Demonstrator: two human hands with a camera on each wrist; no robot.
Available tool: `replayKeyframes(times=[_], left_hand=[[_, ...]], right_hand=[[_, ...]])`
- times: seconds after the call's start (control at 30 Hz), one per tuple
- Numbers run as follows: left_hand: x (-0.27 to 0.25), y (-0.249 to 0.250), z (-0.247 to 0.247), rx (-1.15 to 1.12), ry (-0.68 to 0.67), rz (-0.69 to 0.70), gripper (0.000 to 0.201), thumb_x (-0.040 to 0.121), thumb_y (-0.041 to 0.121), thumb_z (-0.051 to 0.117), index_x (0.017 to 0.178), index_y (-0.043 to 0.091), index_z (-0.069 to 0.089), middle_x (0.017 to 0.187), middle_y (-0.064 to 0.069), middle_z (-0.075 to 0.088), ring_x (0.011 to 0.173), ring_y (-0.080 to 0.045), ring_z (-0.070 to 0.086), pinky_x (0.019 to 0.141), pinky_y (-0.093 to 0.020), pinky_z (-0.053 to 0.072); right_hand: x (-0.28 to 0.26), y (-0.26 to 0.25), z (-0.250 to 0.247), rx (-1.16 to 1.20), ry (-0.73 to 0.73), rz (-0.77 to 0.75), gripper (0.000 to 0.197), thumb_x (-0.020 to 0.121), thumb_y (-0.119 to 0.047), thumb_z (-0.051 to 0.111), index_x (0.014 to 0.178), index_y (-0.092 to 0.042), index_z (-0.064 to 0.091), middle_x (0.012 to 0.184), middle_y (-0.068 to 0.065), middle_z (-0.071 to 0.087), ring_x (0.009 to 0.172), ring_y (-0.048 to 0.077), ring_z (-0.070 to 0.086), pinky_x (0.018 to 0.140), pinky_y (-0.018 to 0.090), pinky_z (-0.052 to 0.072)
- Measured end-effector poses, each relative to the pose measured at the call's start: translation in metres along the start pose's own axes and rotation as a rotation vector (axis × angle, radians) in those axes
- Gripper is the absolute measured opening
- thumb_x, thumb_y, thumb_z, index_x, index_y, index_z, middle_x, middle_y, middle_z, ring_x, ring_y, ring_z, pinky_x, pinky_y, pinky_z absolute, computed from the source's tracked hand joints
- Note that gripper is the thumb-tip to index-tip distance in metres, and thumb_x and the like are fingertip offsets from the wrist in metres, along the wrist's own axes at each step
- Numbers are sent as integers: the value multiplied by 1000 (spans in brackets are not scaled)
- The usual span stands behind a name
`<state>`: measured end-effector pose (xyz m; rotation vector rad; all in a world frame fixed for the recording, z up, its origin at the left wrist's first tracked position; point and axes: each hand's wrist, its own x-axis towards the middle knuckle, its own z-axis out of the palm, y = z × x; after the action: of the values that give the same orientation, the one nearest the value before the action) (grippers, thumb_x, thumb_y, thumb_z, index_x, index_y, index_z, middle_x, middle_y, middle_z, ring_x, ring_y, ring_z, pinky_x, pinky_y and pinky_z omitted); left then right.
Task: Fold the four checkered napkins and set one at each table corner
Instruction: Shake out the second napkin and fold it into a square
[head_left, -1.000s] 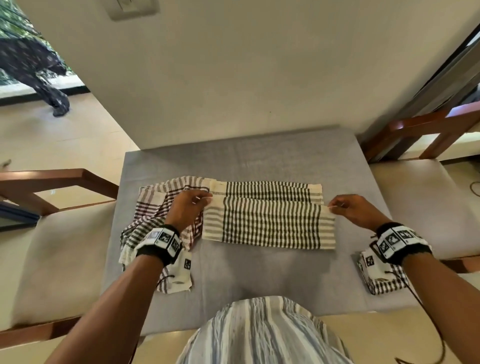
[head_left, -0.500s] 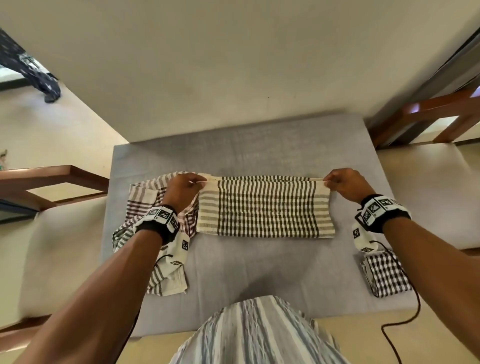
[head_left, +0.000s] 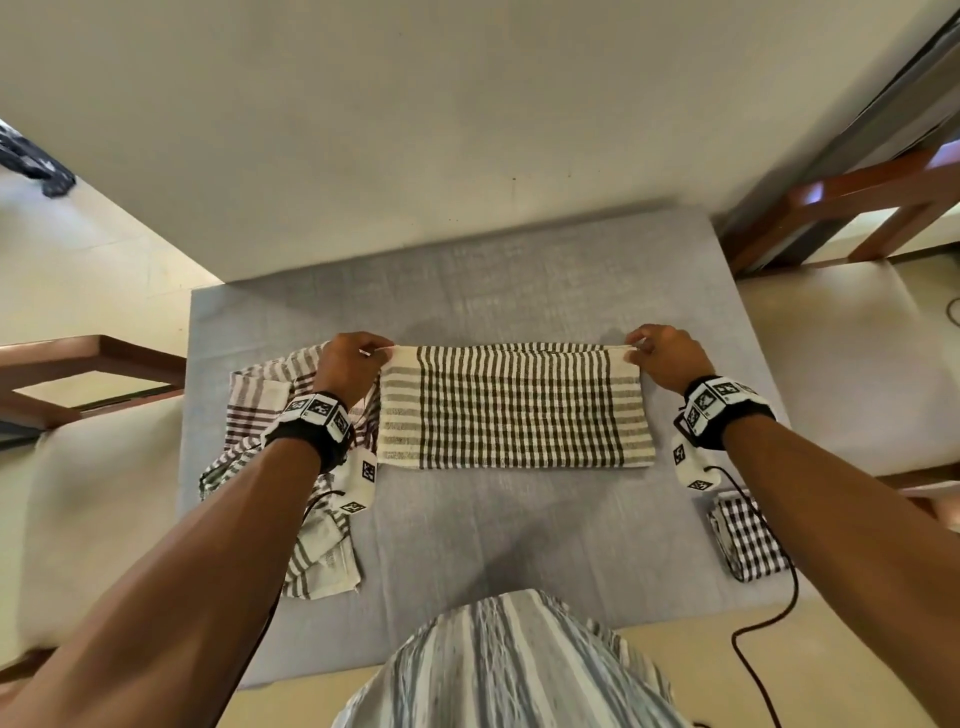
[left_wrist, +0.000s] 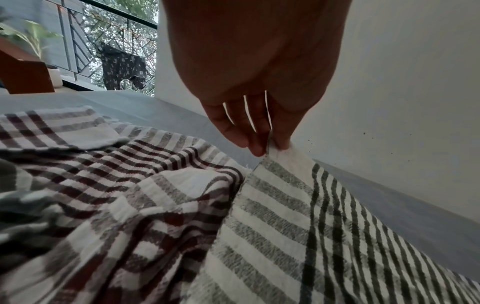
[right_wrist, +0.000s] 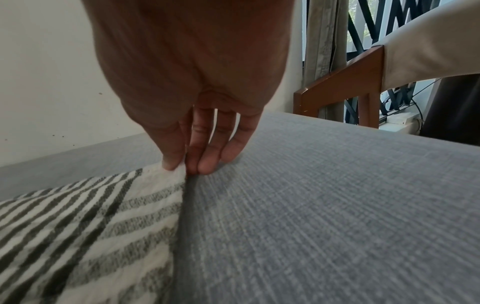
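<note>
Left hand (head_left: 347, 365) and right hand (head_left: 667, 354) are each pinching a far corner of the napkin (head_left: 514, 408), likely squaring its edges for the fold.

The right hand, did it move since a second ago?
Yes. The right hand carried its napkin corner away from the person, toward the table's far edge.

You hold a cream napkin (head_left: 514, 408) checked in black and grey. Your grey table (head_left: 519, 530) also bears a maroon-striped cloth (head_left: 260, 395) and a black-and-white checkered folded napkin (head_left: 750, 540).
</note>
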<state>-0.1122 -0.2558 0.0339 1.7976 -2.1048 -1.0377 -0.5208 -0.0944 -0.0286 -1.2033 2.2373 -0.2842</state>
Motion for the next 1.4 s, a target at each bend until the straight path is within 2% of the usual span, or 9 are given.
replayKeyframes(times=[0.2, 0.37, 0.5, 0.63, 0.87, 1.0, 1.13, 1.27, 1.4], left_hand=[[-12, 2, 7, -37, 38, -70, 26, 92, 14, 65, 117, 12, 68, 125, -7, 62, 109, -22, 60, 85, -27, 44], [-38, 14, 19, -133, 0, 43, 20, 90, 13, 67, 109, 17, 71, 120, -2, 60, 106, -20, 60, 93, -38, 52], [-66, 37, 33, -209, -39, 198, 20, 90, 15, 69, 108, 23, 72, 114, 5, 61, 106, -11, 58, 97, -42, 51], [-89, 81, 35, -276, -90, 387, 21, 92, 16, 67, 110, 26, 72, 118, 7, 63, 113, -8, 58, 98, -37, 51], [-114, 169, 12, -361, -115, 543, 29, 91, 34, 68, 120, 29, 69, 127, 14, 65, 119, 0, 57, 105, -35, 46], [-128, 195, -6, -440, -101, 507, 33, 87, 35, 73, 118, 25, 71, 121, 9, 69, 112, 1, 61, 99, -32, 52], [-143, 206, -21, -502, -114, 522, 28, 84, 30, 76, 111, 21, 75, 104, 8, 75, 97, 0, 68, 90, -28, 56], [-151, 210, -30, -531, -67, 536, 19, 84, 19, 76, 103, 16, 77, 91, 12, 74, 88, 1, 70, 83, -18, 55], [-156, 210, -37, -583, -77, 524, 19, 85, 13, 74, 104, 14, 76, 96, 3, 76, 89, -6, 71, 87, -30, 58]], right_hand=[[-4, 0, 5, 1, 16, -2, 13, 87, -23, 72, 90, -19, 59, 99, 7, 60, 92, 27, 59, 77, 32, 40], [-15, -3, 0, 240, 65, -13, 16, 86, -21, 74, 93, -13, 63, 94, 5, 67, 86, 19, 62, 73, 26, 46], [-42, -23, -14, 489, 75, -70, 17, 85, -14, 75, 94, -6, 63, 86, 2, 71, 74, 3, 69, 71, 20, 56], [-74, -54, -35, 592, 90, -169, 16, 85, -12, 75, 96, -7, 64, 88, 0, 74, 81, 11, 73, 77, 29, 59], [-140, -129, -88, 571, 201, -428, 15, 85, -18, 77, 96, -16, 67, 85, -6, 71, 76, 5, 67, 70, 15, 52], [-171, -158, -111, 522, 262, -563, 20, 85, -22, 77, 96, -23, 61, 86, -4, 66, 76, 14, 65, 68, 24, 54], [-189, -174, -124, 428, 259, -629, 24, 86, -22, 74, 95, -25, 53, 87, -7, 62, 74, 17, 65, 67, 36, 56], [-199, -183, -131, 439, 277, -627, 24, 87, -27, 74, 94, -23, 52, 84, -6, 62, 69, 15, 65, 64, 37, 56], [-208, -186, -136, 455, 234, -631, 24, 84, -30, 77, 94, -27, 56, 89, -11, 64, 67, 14, 64, 63, 36, 56]])
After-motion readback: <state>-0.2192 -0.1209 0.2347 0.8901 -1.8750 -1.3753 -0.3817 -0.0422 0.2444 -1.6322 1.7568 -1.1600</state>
